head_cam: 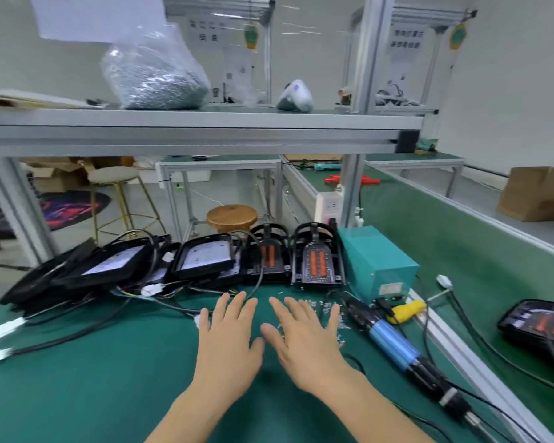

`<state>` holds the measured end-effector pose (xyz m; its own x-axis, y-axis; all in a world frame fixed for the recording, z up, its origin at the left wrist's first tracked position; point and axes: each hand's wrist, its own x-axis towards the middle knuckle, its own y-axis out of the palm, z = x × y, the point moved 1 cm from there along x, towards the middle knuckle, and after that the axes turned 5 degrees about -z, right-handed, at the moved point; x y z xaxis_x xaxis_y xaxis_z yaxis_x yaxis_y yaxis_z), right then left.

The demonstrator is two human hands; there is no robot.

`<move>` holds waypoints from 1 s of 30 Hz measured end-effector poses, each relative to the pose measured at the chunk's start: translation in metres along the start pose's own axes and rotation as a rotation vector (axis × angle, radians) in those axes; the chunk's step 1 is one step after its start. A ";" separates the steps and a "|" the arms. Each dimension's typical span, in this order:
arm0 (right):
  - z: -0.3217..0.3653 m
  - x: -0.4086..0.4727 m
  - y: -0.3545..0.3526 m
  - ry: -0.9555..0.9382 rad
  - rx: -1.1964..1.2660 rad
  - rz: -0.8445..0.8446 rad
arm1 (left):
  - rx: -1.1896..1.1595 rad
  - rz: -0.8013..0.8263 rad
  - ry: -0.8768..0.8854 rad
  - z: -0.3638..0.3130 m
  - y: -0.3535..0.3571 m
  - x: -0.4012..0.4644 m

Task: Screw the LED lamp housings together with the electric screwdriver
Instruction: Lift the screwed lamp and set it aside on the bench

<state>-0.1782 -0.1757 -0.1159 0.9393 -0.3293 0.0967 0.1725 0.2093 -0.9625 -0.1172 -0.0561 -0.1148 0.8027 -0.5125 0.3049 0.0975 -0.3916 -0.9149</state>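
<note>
Both hands flat & empty over green tabletop point(109, 378), left hand point(227, 340) beside right hand point(304, 343), fingers spread, w/ screwdriver point(394, 343) lying just right of right hand, screws point(327, 310) near its fingertips, housings point(317, 260) in row behind, teal box point(375, 260) at row's right.
</note>
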 end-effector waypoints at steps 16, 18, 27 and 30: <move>0.070 0.104 -0.011 0.092 0.375 -0.158 | 0.320 -0.162 -0.066 0.097 -0.048 0.053; 0.072 0.118 -0.012 0.165 0.384 -0.147 | 0.332 -0.131 -0.078 0.098 -0.044 0.057; 0.073 0.157 -0.008 0.382 0.457 -0.044 | 0.235 -0.082 -0.100 0.100 -0.030 0.054; 0.070 0.165 -0.004 0.414 0.472 -0.001 | 0.111 -0.077 -0.116 0.101 -0.030 0.054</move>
<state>-0.0036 -0.1663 -0.0780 0.7628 -0.6389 -0.0997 0.3743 0.5620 -0.7376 -0.0172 0.0052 -0.0973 0.8522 -0.3904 0.3484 0.2202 -0.3365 -0.9156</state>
